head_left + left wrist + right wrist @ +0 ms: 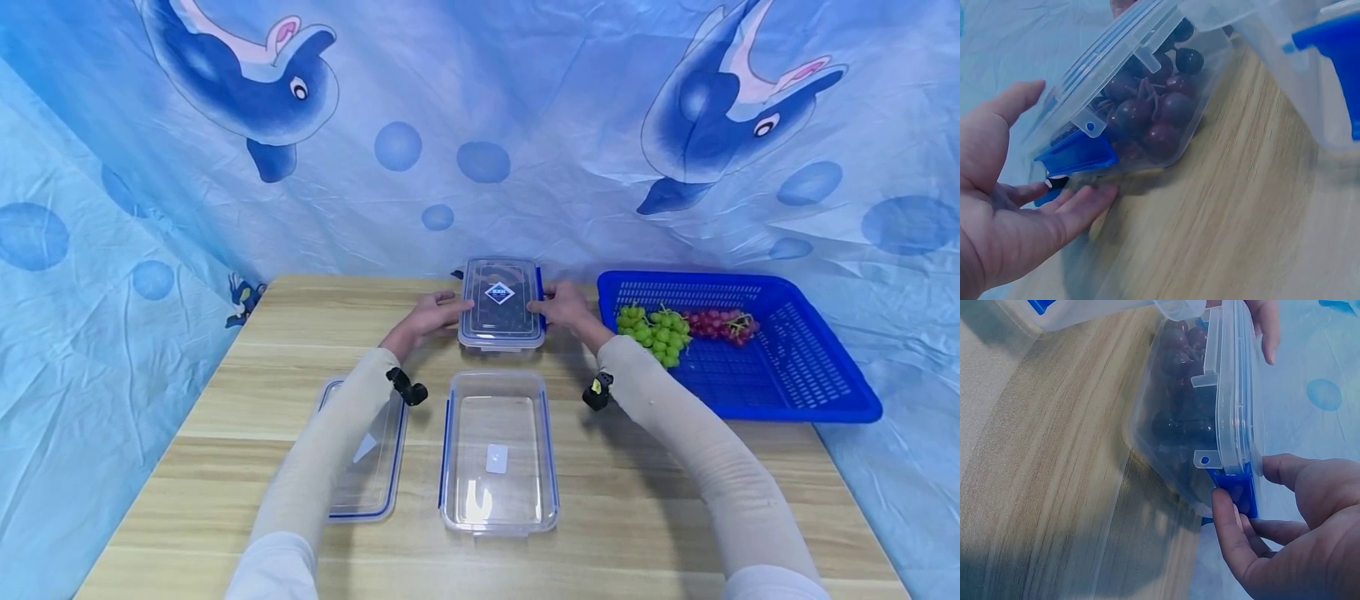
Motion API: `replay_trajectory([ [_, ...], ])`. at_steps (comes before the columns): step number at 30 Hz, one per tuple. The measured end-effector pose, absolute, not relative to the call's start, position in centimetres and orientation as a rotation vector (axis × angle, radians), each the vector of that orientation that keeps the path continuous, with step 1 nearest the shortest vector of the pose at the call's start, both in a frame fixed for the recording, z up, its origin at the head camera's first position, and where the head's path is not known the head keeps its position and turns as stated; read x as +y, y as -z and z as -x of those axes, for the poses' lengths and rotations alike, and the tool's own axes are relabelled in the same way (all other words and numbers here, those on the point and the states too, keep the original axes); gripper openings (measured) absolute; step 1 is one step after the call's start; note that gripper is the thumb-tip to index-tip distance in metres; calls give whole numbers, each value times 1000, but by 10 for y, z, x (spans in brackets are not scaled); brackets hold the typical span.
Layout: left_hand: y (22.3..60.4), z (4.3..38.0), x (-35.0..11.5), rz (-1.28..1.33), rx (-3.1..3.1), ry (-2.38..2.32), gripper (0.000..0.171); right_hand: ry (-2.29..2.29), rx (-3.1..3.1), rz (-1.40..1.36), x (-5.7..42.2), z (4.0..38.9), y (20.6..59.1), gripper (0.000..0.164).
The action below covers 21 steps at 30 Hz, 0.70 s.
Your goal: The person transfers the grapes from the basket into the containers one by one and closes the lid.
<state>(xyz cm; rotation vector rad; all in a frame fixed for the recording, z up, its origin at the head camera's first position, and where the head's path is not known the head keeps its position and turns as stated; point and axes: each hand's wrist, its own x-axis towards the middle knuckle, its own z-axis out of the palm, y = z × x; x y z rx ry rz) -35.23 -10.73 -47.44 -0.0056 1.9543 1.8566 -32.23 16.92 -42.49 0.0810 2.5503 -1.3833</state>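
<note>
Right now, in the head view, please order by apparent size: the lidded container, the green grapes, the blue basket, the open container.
1. Blue basket
2. Open container
3. Lidded container
4. Green grapes
The second lies nearer the camera than the third, so their true sizes are unsure.

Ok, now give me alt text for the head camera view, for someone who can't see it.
A person's left hand and right hand hold a lidded clear box on a wooden table. Nearer are a lidless box and, left, a separate lid; at right, a blue basket holds green grapes and red grapes.
</note>
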Motion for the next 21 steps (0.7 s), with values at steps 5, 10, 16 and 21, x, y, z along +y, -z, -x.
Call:
replay_trajectory([
  [5,475,351,-106,43,1857,-1917,92,1382,2541,-89,169,323,424,43],
  [10,466,347,-104,71,2025,-1866,95,1377,2543,-89,169,323,422,44],
  [16,458,347,-98,-1,2178,-1858,73,1387,2544,-74,170,322,422,47],
  [21,453,343,-93,-17,2323,-1787,54,1385,2547,-59,170,321,423,47],
])
